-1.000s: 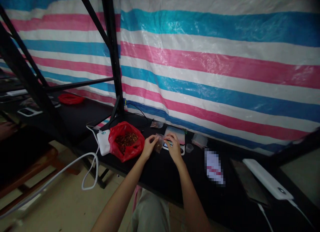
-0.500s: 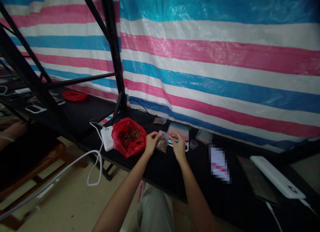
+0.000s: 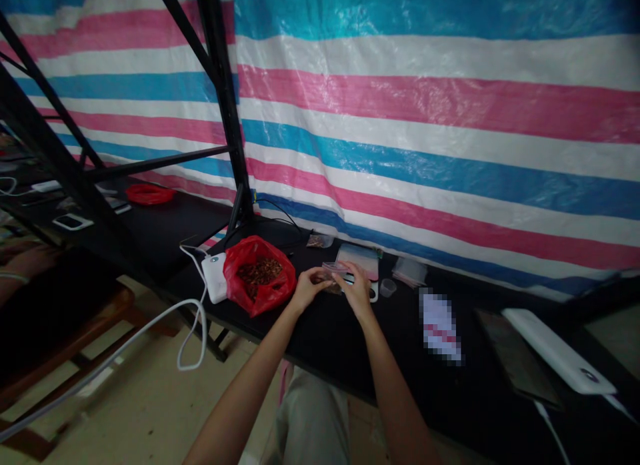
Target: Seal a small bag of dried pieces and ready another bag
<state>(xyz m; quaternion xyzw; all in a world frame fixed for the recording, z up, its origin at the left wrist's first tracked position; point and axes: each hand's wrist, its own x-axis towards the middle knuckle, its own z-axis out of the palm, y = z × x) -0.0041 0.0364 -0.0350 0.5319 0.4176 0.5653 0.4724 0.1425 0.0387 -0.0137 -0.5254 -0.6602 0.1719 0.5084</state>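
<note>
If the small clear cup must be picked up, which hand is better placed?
Probably the right hand: it is nearer to the clear cup, while the left hand is beside the red bag. Both hold the small plastic bag.

Left hand (image 3: 306, 289), right hand (image 3: 357, 291) hold small clear bag (image 3: 333, 287); red bag (image 3: 258, 306) beside left.

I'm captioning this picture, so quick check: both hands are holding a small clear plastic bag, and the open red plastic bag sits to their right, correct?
The side is wrong: the left hand and right hand are both holding a small clear plastic bag, but the open red plastic bag sits to their left, as the head view shows.
</note>
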